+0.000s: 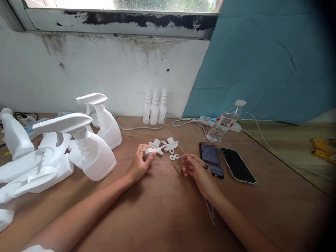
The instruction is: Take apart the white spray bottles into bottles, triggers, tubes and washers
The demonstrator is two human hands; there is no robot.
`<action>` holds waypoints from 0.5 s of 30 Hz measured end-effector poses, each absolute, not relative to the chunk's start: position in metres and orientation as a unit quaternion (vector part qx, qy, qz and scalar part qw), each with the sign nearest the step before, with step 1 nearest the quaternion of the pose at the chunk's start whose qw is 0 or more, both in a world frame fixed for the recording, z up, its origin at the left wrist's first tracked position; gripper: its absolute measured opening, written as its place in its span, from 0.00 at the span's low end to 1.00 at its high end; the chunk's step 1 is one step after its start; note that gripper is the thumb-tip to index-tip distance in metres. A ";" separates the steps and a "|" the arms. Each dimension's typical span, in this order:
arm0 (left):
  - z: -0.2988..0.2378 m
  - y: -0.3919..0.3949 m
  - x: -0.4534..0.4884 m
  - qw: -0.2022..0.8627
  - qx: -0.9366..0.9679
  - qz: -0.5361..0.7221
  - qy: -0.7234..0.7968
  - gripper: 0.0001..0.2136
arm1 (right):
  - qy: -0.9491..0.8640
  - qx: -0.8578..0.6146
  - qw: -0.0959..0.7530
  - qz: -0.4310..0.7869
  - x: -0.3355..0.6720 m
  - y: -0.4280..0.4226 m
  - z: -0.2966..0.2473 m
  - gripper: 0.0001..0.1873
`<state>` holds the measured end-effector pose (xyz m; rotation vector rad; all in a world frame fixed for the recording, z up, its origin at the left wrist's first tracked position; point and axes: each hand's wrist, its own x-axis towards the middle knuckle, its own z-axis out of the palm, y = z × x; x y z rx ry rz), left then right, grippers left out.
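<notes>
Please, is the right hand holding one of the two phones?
No, the right hand holds a slim tool, while both phones lie on the table.

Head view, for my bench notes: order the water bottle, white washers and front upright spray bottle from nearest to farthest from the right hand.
1. White washers: just left of the right hand.
2. Water bottle: beyond the hand, to its right.
3. Front upright spray bottle: over to the left.

Stained white wall point(105, 66), bright window point(165, 5), brown tabletop point(157, 217)
</notes>
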<state>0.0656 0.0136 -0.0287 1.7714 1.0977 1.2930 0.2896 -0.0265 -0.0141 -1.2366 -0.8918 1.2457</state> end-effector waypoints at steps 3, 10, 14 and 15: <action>-0.029 0.012 0.066 0.307 0.743 0.442 0.398 0.11 | -0.382 -0.517 0.556 0.527 0.290 -0.027 -0.014 0.16; -0.032 0.008 0.069 0.204 0.826 0.341 0.400 0.12 | -0.385 -0.516 0.549 0.533 0.290 -0.026 -0.020 0.15; -0.036 0.011 0.070 0.178 0.836 0.329 0.401 0.16 | -0.387 -0.517 0.547 0.533 0.290 -0.026 -0.023 0.15; -0.032 0.010 0.070 0.181 0.837 0.338 0.391 0.18 | -0.387 -0.518 0.547 0.532 0.290 -0.026 -0.023 0.15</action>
